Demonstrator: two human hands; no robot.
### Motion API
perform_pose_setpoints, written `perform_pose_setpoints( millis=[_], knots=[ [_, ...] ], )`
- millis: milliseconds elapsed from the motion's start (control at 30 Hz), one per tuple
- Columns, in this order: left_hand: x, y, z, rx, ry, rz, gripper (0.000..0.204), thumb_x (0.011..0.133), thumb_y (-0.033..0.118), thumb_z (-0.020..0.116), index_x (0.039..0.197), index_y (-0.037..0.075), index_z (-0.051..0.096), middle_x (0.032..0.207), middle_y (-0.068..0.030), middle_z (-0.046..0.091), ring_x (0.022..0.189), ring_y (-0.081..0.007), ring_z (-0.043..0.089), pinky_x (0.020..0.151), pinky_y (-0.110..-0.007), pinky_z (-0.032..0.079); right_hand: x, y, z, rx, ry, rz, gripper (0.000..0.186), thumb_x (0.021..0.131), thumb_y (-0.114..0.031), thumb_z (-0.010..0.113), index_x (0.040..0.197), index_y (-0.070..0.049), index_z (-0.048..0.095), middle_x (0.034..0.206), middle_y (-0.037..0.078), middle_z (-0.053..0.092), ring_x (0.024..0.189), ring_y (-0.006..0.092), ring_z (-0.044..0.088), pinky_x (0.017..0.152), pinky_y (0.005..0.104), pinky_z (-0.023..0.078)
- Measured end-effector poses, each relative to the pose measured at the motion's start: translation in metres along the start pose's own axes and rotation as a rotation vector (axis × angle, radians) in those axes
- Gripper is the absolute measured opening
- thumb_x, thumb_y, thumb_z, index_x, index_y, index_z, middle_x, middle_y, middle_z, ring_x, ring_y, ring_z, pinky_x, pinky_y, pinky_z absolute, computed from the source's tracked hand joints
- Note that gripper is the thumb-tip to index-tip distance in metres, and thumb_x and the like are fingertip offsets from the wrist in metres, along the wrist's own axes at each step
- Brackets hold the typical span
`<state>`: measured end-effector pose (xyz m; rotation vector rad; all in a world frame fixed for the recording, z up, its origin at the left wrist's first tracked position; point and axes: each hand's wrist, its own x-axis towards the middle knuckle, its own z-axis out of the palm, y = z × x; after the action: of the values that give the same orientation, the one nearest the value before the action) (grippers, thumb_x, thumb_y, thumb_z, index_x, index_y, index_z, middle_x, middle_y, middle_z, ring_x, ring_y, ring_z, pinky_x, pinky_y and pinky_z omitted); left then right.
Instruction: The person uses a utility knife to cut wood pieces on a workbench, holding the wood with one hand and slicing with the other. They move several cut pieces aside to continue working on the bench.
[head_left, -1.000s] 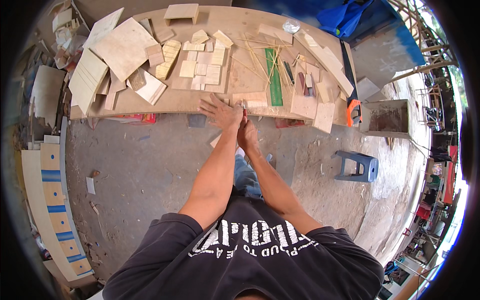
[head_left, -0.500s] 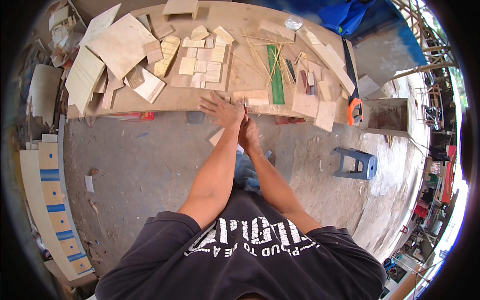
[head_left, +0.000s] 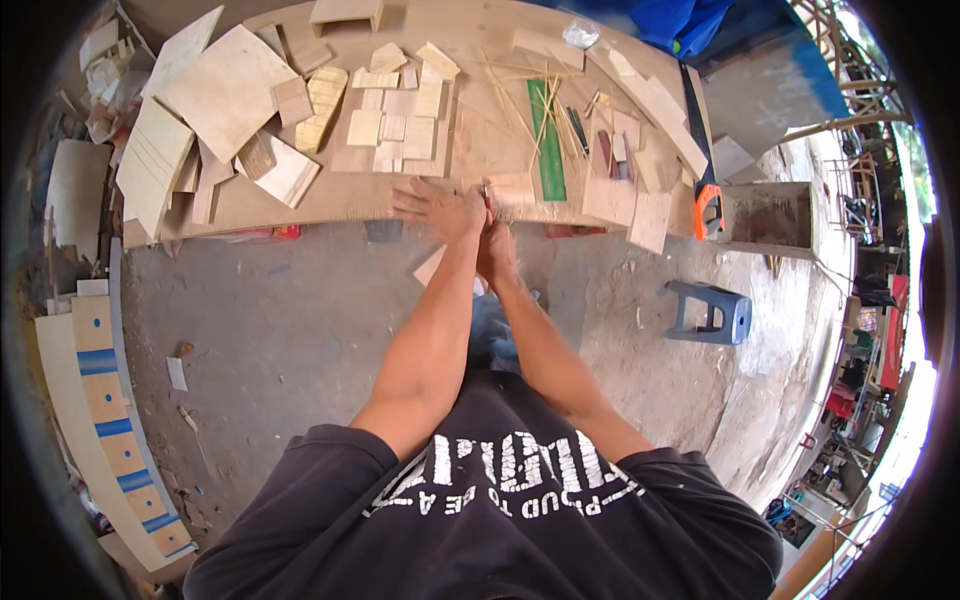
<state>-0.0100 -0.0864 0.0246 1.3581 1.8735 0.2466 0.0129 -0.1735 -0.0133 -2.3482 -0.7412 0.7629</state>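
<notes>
From the head camera, the wooden workbench point(head_left: 300, 200) runs across the top of the picture, and everything else is placed against it. The left hand point(head_left: 440, 208) lies flat on the bench's near edge, palm down, fingers spread apart and pointing left along the edge. The right hand point(head_left: 497, 252) sits just below that edge, touching the left wrist; its fingers are curled together, but whether they grip anything I cannot tell, since the left hand covers most of them. A small thin tool tip point(head_left: 487, 192) shows between the two hands at the bench edge; its kind is too small to make out.

Just right of the hands, on the bench's near edge, lies a small plywood piece point(head_left: 513, 187). Further in on the bench stands a green ruler point(head_left: 546, 140) among thin wooden sticks point(head_left: 510, 100). Toward the bench's left part sit small square plywood tiles point(head_left: 395, 125) and a large plywood sheet point(head_left: 228, 88). At the bench's right end hangs a saw with an orange handle point(head_left: 706, 205). Below the bench, on the concrete floor, stands a blue plastic stool point(head_left: 712, 312).
</notes>
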Motion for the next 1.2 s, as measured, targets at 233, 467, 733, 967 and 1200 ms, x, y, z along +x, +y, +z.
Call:
perform_pose_setpoints(
  millis=[233,467,733,967,1200],
  knots=[
    [-0.001,-0.004,-0.003,-0.008,0.008,0.031,0.117,0.074,0.047,0.086,0.157,0.011,0.012,0.165,-0.0226,-0.013,0.15,-0.048,-0.018,0.109,-0.075,0.028,-0.007,-0.014,-0.003,0.128,0.03,0.03,0.062,0.107,-0.047,0.032,0.114,0.006,0.063,0.107,0.036,0.065,0.111,0.0504,0.06,0.088,0.0553,0.049],
    [-0.007,-0.008,-0.006,-0.024,0.015,0.051,0.114,0.075,0.048,0.084,0.158,0.009,0.016,0.166,-0.0215,-0.011,0.151,-0.0471,-0.015,0.111,-0.075,0.025,0.006,0.018,-0.013,0.309,-0.052,0.048,0.059,0.105,-0.049,0.04,0.103,0.005,0.065,0.092,0.03,0.069,0.09,0.0498,0.064,0.079,0.0521,0.049],
    [-0.01,-0.014,0.002,-0.008,0.07,0.106,0.108,0.075,0.05,0.083,0.156,0.012,0.023,0.166,-0.0214,-0.008,0.152,-0.0452,-0.013,0.11,-0.074,0.025,0.029,0.023,-0.059,0.11,0.303,-0.377,0.011,0.083,-0.008,0.069,0.09,0.0,0.065,0.081,0.018,0.066,0.074,0.0341,0.066,0.07,0.0434,0.051],
    [-0.006,-0.02,0.006,0.0,0.097,0.121,0.112,0.074,0.055,0.082,0.157,0.012,0.023,0.167,-0.0201,-0.007,0.152,-0.0442,-0.011,0.11,-0.074,0.026,0.038,0.027,-0.069,-0.206,0.217,-0.604,0.015,0.083,-0.008,0.07,0.096,-0.003,0.065,0.088,0.017,0.064,0.086,0.0417,0.064,0.075,0.0487,0.051],
    [-0.007,-0.029,0.01,0.019,0.128,0.183,0.114,0.073,0.064,0.079,0.158,0.015,0.022,0.167,-0.0217,-0.003,0.152,-0.0462,-0.009,0.108,-0.076,0.025,0.053,0.014,-0.093,-0.206,-0.02,-0.402,0.02,0.089,-0.019,0.067,0.101,-0.004,0.063,0.099,0.019,0.068,0.092,0.0425,0.065,0.078,0.0513,0.052]
  ],
)
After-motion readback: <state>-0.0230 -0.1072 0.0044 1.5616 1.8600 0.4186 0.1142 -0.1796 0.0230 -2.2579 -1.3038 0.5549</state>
